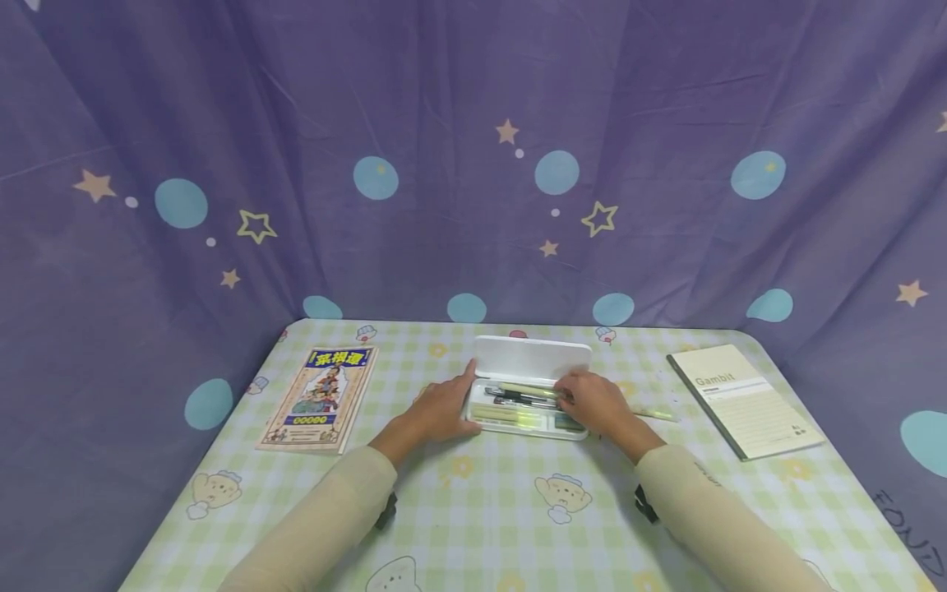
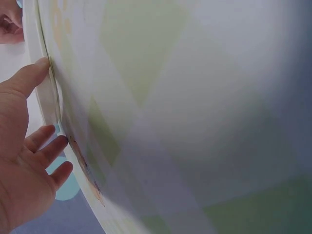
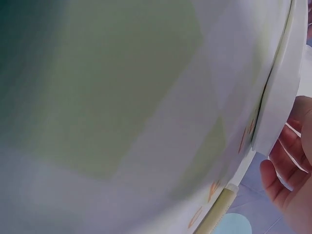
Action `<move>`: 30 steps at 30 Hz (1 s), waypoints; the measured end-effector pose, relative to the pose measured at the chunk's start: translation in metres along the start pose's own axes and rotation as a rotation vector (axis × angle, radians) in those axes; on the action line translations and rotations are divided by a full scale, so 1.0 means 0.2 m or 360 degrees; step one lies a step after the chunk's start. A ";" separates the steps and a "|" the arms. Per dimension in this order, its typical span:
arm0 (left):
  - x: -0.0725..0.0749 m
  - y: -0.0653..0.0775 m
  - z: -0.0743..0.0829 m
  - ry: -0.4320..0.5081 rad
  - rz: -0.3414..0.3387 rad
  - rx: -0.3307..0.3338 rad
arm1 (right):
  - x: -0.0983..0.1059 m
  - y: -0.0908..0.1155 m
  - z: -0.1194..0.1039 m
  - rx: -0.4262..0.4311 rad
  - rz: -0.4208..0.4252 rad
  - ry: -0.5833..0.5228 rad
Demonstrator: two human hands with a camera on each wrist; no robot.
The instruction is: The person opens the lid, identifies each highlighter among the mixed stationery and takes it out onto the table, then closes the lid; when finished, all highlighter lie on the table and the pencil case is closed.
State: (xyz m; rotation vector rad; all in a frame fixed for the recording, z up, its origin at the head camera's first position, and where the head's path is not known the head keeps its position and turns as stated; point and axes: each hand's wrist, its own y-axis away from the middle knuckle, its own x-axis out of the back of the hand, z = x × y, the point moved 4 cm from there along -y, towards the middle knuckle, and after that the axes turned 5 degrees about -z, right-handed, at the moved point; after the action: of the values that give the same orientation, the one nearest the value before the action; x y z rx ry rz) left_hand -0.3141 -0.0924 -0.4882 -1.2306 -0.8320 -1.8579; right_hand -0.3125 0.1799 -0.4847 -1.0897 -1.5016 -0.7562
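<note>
A white pencil case [image 1: 527,431] lies on the table with its lid [image 1: 531,359] tipped back. Inside are black-and-clear pens [image 1: 520,399], yellow-green pens [image 1: 506,413] and a dark small item [image 1: 567,422] at the right end. My left hand [image 1: 444,405] is at the case's left end, thumb along the front corner, index finger up by the lid; in the left wrist view its other fingers are spread. My right hand [image 1: 595,403] reaches over the right end, curled fingertips at the end of a yellow-green pen [image 1: 528,390] in the back row. The palm hides that pen's tip.
Another yellow-green pen [image 1: 656,414] lies on the checked tablecloth [image 1: 488,510], right of the case. An illustrated book [image 1: 320,400] lies on the left and a Gambit notebook [image 1: 743,400] on the right. Behind the table hangs a purple curtain [image 1: 459,99].
</note>
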 end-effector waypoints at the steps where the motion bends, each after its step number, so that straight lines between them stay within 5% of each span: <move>1: 0.00 0.00 0.00 0.0003 0.0002 -0.0001 | 0.00 0.00 0.00 0.0007 0.0006 0.0006; 21: 0.00 0.00 0.00 0.0017 -0.0024 0.0026 | 0.02 0.02 0.00 0.0065 -0.0007 0.0054; 30: 0.00 0.01 0.01 0.0021 -0.0023 0.0021 | 0.04 0.02 0.01 -0.0023 -0.0045 -0.0004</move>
State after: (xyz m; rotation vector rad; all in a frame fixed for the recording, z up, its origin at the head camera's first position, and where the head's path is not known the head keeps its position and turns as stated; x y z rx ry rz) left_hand -0.3125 -0.0920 -0.4879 -1.2060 -0.8470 -1.8673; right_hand -0.3101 0.1839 -0.4779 -1.0824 -1.5184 -0.7870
